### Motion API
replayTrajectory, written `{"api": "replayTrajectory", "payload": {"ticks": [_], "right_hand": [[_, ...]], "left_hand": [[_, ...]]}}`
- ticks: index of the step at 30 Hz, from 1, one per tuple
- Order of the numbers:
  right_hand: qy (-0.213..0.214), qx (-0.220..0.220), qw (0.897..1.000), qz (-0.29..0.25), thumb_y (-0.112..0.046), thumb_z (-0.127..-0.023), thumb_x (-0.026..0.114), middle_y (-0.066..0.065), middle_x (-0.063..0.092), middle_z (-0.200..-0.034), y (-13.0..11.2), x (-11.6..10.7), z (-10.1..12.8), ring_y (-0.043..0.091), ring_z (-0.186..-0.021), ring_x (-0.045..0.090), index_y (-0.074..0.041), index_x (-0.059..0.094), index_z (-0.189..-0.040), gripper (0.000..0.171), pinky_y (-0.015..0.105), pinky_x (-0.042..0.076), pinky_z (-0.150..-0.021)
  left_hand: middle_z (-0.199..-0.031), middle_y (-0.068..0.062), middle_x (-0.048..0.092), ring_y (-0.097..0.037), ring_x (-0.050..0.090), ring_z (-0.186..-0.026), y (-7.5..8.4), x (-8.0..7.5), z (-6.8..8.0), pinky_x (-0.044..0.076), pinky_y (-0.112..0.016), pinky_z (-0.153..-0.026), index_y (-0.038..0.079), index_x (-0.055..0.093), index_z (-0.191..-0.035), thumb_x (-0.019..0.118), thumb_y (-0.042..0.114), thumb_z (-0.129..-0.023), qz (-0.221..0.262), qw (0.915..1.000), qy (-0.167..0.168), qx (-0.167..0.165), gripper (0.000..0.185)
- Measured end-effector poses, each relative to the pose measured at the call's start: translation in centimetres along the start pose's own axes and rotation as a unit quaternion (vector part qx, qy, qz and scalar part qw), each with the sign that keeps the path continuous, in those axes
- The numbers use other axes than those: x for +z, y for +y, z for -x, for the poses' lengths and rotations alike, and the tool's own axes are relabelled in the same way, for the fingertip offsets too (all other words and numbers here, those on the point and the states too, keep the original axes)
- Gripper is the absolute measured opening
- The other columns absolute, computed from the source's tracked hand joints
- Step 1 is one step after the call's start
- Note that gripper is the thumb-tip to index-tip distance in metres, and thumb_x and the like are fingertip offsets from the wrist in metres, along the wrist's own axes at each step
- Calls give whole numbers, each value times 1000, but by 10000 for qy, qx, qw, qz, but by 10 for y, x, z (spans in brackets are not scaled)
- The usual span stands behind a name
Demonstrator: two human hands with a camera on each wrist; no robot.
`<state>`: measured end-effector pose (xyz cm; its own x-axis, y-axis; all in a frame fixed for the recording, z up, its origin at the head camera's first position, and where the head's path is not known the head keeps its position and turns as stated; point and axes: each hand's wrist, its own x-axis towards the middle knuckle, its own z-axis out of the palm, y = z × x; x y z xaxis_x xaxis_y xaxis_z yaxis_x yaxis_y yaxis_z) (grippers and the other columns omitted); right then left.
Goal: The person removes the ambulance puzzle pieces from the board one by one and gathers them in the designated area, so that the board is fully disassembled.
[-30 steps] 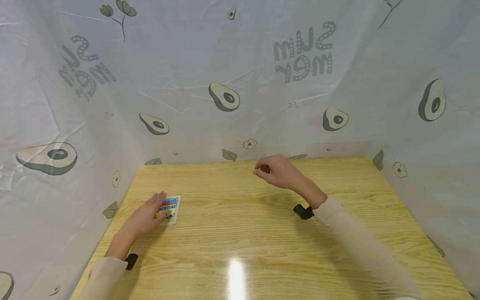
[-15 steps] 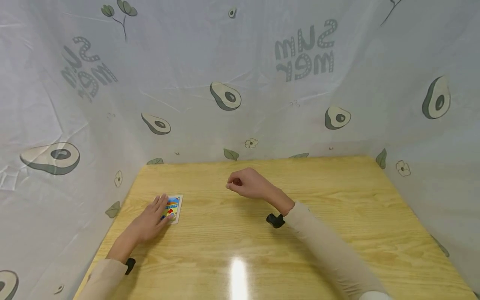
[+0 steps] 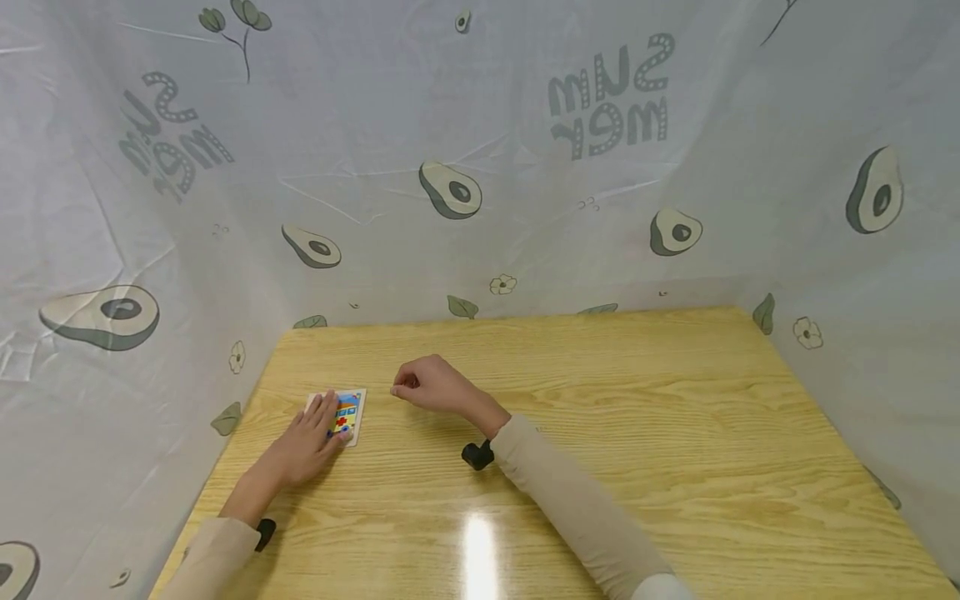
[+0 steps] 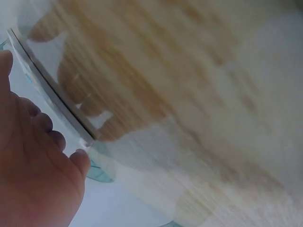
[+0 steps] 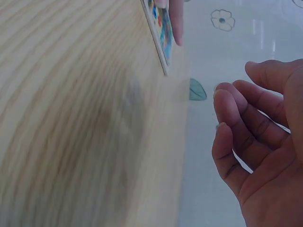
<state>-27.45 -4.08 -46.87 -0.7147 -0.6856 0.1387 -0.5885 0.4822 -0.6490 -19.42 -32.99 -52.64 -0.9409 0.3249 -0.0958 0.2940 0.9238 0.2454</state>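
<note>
A small flat picture board (image 3: 354, 408) lies at the left of the table, its white-edged face showing a yellow vehicle with a red cross. My left hand (image 3: 302, 446) rests over its left part with fingers extended, covering some of the picture. From the left wrist, the board (image 4: 56, 101) appears nearly edge-on beside the fingertips. To the right of the board, my right hand (image 3: 437, 386) hovers above the table. Its fingers curl loosely, and in the right wrist view the thumb stands apart from them with nothing between.
The wooden table (image 3: 600, 400) reaches back to a pale curtain (image 3: 375, 125) printed with avocados, leaves and flowers. This curtain also hangs along the left and right sides. A bright light reflection (image 3: 478, 550) shows on the tabletop near the front.
My right hand has travelled left across the table, from right of centre to close beside the board. The left hand has stayed on the board with only a slight shift.
</note>
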Motion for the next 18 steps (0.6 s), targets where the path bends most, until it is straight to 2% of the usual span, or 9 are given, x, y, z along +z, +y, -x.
{"api": "replayTrajectory", "payload": {"ticks": [7,13,18], "right_hand": [[17,122,9998,-130,-27,-97,63,-8,70,-85,-5,30,-24,1,-70,57,-17,74,-97,15,14,47,-65],[128,326,9990,-286,-22,-96,64,-5,68,-82,-9,49,-36,3,-65,53,-12,72,-99,14,14,45,-60],[124,491,9983,-285,-23,-95,65,-3,69,-87,-14,62,-44,1,-70,56,-8,70,-107,20,13,48,-67]], "left_hand": [[-166,-19,6,-43,7,-153,-2,1,0,13,-66,-120,1,11,-158,36,50,-105,88,9999,-74,-109,76],[-166,-20,6,-44,7,-153,1,0,0,12,-67,-119,0,11,-157,37,50,-104,150,9998,-89,-52,77],[-166,-20,8,-44,8,-153,0,-1,2,13,-66,-119,-1,13,-157,37,50,-105,58,9999,-56,-80,76]]}}
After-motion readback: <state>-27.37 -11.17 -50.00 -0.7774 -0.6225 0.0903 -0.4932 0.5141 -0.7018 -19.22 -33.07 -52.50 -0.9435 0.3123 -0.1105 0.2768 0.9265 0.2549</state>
